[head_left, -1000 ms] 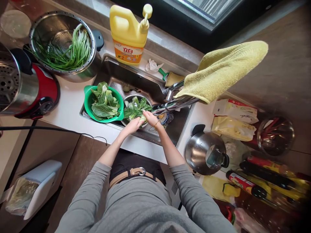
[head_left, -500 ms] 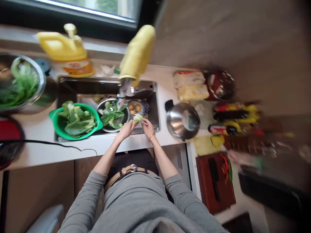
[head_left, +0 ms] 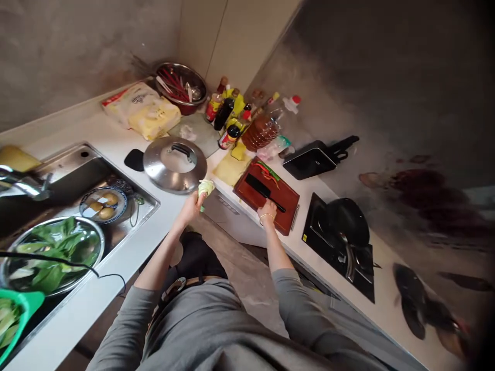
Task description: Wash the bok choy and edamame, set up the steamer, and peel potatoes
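Item: my left hand (head_left: 192, 205), fingers clenched on a pale green vegetable piece (head_left: 205, 187) beside the pot lid (head_left: 175, 164). My right hand (head_left: 268, 210) rests on the cutting board (head_left: 266, 196) at the knife (head_left: 264, 191); its fingers' state I cannot tell.

We stand in a corner kitchen where a white counter (head_left: 96, 304) runs along two walls and turns at the corner. The left wall (head_left: 69, 46) is mottled grey; pale panels (head_left: 228, 36) fill the corner above it. On the right a grey backsplash (head_left: 386, 93) is glossy enough to mirror the things before it. A steel sink (head_left: 65, 159) is sunk into the counter on the left, and a black hob (head_left: 328, 242) lies on the right stretch. Below us the floor (head_left: 240, 268) is grey-brown. Soft daylight falls from the left.
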`<state>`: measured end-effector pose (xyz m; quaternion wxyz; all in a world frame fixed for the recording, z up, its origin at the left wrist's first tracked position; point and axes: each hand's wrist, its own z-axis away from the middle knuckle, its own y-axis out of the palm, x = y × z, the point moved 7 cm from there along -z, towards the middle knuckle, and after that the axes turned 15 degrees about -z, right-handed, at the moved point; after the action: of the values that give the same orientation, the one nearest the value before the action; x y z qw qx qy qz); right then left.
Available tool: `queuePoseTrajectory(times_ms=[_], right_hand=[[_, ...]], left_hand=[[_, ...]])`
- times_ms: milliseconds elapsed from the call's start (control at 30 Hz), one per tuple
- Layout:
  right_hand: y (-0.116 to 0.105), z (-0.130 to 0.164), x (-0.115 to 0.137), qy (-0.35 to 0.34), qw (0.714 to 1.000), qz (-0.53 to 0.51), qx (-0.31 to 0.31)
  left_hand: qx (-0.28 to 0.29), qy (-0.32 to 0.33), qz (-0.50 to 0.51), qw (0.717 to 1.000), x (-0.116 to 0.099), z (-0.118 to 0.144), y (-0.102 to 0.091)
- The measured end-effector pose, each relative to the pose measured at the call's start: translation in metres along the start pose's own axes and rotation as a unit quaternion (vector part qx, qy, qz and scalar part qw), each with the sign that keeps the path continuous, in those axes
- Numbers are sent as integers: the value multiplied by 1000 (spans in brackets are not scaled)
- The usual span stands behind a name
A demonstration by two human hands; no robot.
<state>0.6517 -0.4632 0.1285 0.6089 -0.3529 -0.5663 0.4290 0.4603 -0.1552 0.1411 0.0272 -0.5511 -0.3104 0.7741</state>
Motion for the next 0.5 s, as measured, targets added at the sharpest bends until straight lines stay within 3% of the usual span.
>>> queuePoseTrajectory(times_ms=[133, 233, 367, 500], right_hand=[[-18, -61, -61, -8, 997, 37, 62], [-16, -90, -80, -38, 990, 85, 106], [-9, -109, -87, -73, 961, 209, 168], [-19, -108, -81, -69, 956, 206, 196]], left_hand=[[69, -25, 192, 979, -21, -30, 47], [72, -35, 276, 958, -35, -40, 59], [-26, -60, 234, 970, -35, -40, 46], [-175, -98, 117, 973, -13, -21, 11]])
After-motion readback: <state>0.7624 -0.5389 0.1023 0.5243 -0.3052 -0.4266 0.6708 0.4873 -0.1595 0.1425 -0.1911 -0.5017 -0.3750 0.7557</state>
